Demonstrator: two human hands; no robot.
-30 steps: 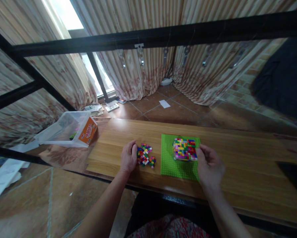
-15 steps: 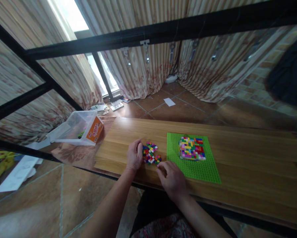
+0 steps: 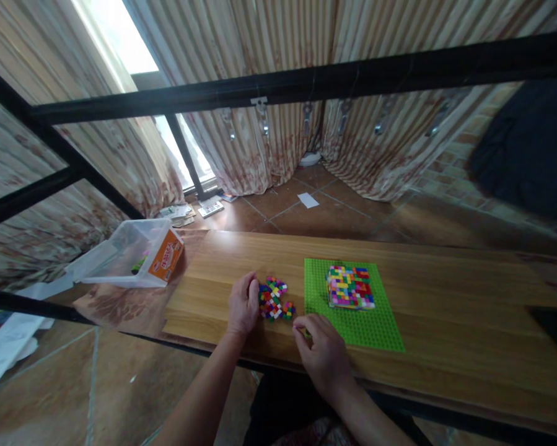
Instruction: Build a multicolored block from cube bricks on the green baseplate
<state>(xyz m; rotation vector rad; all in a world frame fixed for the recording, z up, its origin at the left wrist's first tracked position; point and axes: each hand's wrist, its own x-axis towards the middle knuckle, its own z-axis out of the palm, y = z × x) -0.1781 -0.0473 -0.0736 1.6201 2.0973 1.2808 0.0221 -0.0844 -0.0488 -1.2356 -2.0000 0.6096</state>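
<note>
My left hand [image 3: 243,303] rests on its edge on the wooden table, cupped loosely against the left side of a pile of small multicoloured toy bricks [image 3: 272,300]. Nothing shows in its grip. Right of the pile, my right hand [image 3: 322,350] is closed in a pinch, thumb against forefinger. A tiny pale pink spot shows at those fingertips, too small to name. Just beyond this hand lies a green studded baseplate [image 3: 380,328]. A block built of many coloured bricks [image 3: 351,287] stands on the baseplate, with an uneven top layer.
A clear plastic box [image 3: 124,254] with an orange label and a few pieces inside stands left of the wooden table [image 3: 445,297]. A black metal rail [image 3: 278,88] crosses ahead. Curtains, papers [image 3: 308,200] on the tiled floor and a dark object [image 3: 554,328] at the table's right are visible.
The view has shifted, so the table sits slightly lower and further left. My right hand has drawn a little away from the brick pile towards the baseplate, still pinched. My left hand stays beside the pile.
</note>
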